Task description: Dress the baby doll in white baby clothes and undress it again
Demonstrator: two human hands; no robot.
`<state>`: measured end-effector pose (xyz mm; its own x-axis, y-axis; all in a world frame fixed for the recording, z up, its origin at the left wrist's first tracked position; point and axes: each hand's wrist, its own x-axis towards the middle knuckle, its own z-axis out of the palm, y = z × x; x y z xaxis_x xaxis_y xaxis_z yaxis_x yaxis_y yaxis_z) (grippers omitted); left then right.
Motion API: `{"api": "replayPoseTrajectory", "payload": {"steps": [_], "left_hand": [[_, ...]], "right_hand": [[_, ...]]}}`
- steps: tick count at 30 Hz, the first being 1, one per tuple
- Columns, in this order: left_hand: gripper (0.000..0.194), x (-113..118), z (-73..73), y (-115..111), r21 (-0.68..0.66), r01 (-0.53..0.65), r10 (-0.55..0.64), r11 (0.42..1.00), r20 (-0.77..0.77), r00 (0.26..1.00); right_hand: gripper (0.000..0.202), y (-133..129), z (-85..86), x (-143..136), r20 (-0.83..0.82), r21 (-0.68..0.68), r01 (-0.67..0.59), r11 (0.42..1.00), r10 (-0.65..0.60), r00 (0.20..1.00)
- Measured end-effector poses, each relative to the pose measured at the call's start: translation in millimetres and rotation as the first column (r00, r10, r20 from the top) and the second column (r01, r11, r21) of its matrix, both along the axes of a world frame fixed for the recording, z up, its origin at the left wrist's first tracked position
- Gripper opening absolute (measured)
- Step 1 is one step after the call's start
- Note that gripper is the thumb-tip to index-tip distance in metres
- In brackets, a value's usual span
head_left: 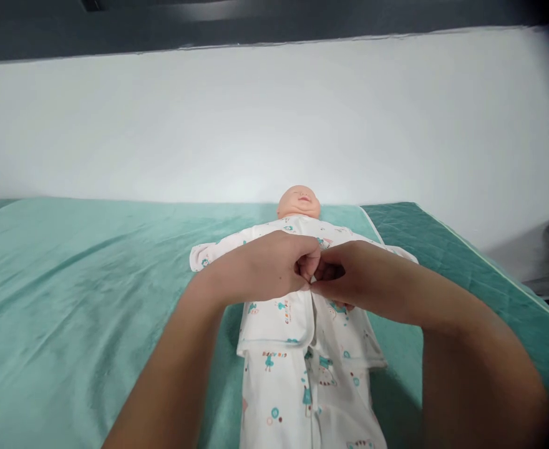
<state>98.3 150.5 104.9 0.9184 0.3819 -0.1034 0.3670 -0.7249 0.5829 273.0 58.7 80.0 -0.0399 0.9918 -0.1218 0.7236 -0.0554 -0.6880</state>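
Observation:
A baby doll [299,202] lies on its back, head toward the wall, dressed in a white printed baby shirt [277,321] and matching printed pants [274,399]. Over the chest, my left hand [279,265] pinches the front edge of the shirt. My right hand [349,271] meets it there, fingertips closed on the other side of the same opening. Both sets of fingertips touch or nearly touch at the middle. Below them the two front flaps hang apart. Whatever fastening sits between the fingers is hidden.
A light green blanket [92,312] with some wrinkles lies under the doll. To the right, a darker green quilted cover [447,255] with a pale edge shows. A white wall [209,125] rises behind the doll's head, with a dark band above it.

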Motion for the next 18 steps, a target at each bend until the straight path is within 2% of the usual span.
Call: {"api": "replayPoseTrajectory", "payload": {"steps": [3, 5, 9, 13, 18], "left_hand": [[0.004, -0.3, 1.2, -1.8, -0.005, -0.011, 0.011, 1.000, 0.009, 1.000], [0.004, -0.4, 3.1, -3.1, -0.022, -0.005, 0.005, 1.000, 0.031, 1.000], [0.007, 0.0, 5.7, -4.7, -0.066, -0.024, 0.031, 0.998, 0.104, 0.994], [0.001, 0.5, 3.7, -2.6, -0.108, -0.059, 0.078, 0.992, 0.177, 0.981], [0.011, -0.1, 2.9, 3.9, -0.239, -0.047, 0.095, 0.970, 0.193, 0.977]], "right_hand": [[0.024, -0.8, 5.6, 0.8, -0.066, -0.016, -0.016, 1.000, 0.015, 0.998], [0.021, -0.8, 7.3, 2.9, -0.185, -0.068, -0.059, 0.996, 0.045, 0.982], [0.025, 1.9, 4.9, 10.3, -0.428, -0.137, -0.151, 0.979, 0.079, 0.900], [0.028, 5.7, 0.7, 16.3, -0.499, -0.113, -0.140, 0.984, 0.066, 0.864], [0.027, 8.7, 0.2, 18.3, -0.529, -0.112, -0.179, 0.977, 0.094, 0.843]]}}
